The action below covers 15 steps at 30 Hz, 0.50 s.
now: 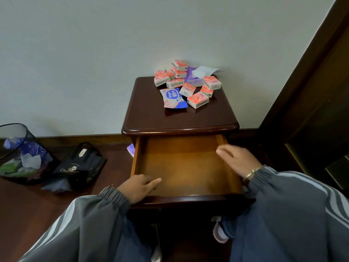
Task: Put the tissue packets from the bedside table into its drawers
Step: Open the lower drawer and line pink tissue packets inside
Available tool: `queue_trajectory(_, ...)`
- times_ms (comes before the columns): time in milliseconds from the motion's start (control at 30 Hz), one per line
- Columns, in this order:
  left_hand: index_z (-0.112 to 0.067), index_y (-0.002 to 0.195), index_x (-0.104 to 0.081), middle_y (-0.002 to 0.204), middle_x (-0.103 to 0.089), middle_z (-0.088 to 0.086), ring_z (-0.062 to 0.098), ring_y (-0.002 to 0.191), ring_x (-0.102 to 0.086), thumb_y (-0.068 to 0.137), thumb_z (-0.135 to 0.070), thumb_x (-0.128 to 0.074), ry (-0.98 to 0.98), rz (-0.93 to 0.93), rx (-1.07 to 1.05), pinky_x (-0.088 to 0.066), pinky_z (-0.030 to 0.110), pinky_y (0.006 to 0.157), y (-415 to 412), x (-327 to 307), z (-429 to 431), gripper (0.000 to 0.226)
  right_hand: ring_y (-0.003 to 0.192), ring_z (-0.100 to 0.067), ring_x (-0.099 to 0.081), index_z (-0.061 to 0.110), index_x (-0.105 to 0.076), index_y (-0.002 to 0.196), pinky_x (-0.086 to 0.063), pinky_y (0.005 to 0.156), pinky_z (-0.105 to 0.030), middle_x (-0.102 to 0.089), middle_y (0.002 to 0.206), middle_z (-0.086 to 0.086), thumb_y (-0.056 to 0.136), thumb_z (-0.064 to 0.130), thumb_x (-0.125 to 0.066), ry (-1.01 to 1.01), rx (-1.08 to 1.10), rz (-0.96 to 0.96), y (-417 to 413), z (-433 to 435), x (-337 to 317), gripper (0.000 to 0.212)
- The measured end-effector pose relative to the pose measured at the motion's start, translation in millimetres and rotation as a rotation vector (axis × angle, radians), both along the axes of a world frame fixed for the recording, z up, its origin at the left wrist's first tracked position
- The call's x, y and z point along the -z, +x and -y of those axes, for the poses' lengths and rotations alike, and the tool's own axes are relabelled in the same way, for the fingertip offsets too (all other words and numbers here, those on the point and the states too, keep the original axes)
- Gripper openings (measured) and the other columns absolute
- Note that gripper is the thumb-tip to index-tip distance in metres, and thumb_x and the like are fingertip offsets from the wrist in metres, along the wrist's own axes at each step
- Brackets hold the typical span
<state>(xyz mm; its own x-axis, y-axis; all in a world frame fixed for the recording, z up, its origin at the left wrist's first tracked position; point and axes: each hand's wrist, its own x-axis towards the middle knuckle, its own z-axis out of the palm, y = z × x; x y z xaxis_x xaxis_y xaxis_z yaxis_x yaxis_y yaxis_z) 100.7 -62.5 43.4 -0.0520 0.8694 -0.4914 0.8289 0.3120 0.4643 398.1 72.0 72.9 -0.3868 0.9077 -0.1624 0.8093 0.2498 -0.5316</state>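
Left hand (138,188) lies on the front-left corner of the pulled-out drawer (136,157). Its fingers are nearly straight and point right along the front rail; the thumb is hidden, and nothing shows in its hold. Right hand (238,161) is over the drawer's right wall, fingers loosely spread, blurred, holding nothing. Whether it touches the wall: cannot tell. Thin bracelet (251,173) at that wrist. Drawer floor is orange-brown wood.

Tissue packets (198,100): roughly ten small blocks heaped on the rear half of the bedside table (170,120), toward its back-right corner.
- Wrappers pink-red on white, with greyish bands on the sides.
- Several lie tilted; at the back of the heap one sits on top of another.

Blue-and-pink wipes pack (173,98) lies flat at the heap's front-left edge. Purple pack (194,82) sits at the heap's back, with a white sheet (204,71) sticking up from it.

On the floor left of the table: a mesh wastebasket (17,152) and, beside it, a black bag (79,164).
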Motion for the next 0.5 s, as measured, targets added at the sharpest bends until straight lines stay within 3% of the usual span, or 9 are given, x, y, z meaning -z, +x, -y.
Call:
queue_trajectory(100,-0.022,0.104,-0.066,0.092,-0.069,-0.006,0.006,0.078,-0.063,0.098,-0.047,-0.042,0.216,-0.02,-0.046,-0.052,0.025,0.072,-5.9,-9.9,-25.2,0.035,0.134,-0.025,-0.037,0.012,-0.045,0.136,-0.032,0.111,-0.04,-0.046,0.142,-0.009,0.096,0.037,-0.044,0.281,0.16,-0.029,-18.4,-56.8,0.7,0.047)
queue_trajectory(167,-0.025,0.111,-0.064,0.087,-0.064,-0.015,-0.001,0.074,-0.059,0.098,-0.04,-0.046,0.37,-0.013,-0.117,-0.046,0.016,0.064,-8.8,-18.1,-46.4,0.027,0.142,-0.029,-0.024,0.009,-0.035,0.142,-0.023,0.116,-0.042,-0.034,0.15,-0.013,0.096,0.037,-0.042,0.31,0.263,0.032,-33.3,-88.4,4.9,0.054)
queue_trajectory(333,-0.019,0.121,-0.06,0.113,-0.065,-0.004,0.006,0.099,-0.058,0.098,-0.028,-0.049,0.625,0.002,-0.185,-0.044,0.02,0.086,-8.7,-33.4,-101.1,0.027,0.146,-0.026,-0.006,0.013,-0.017,0.149,-0.011,0.116,-0.05,-0.011,0.158,-0.01,0.096,0.049,-0.03,0.186,0.341,0.217,-72.2,-132.0,25.2,0.065)
queue_trajectory(500,-0.021,0.135,-0.047,0.133,-0.053,0.0,0.016,0.119,-0.052,0.094,-0.039,-0.051,0.73,-0.106,-0.126,-0.045,0.037,0.1,-0.7,-40.9,-162.2,0.044,0.145,-0.027,-0.015,0.016,-0.023,0.148,-0.014,0.114,-0.053,-0.021,0.156,-0.01,0.094,0.05,-0.03,0.313,0.395,0.316,-80.7,-137.1,49.6,0.064)
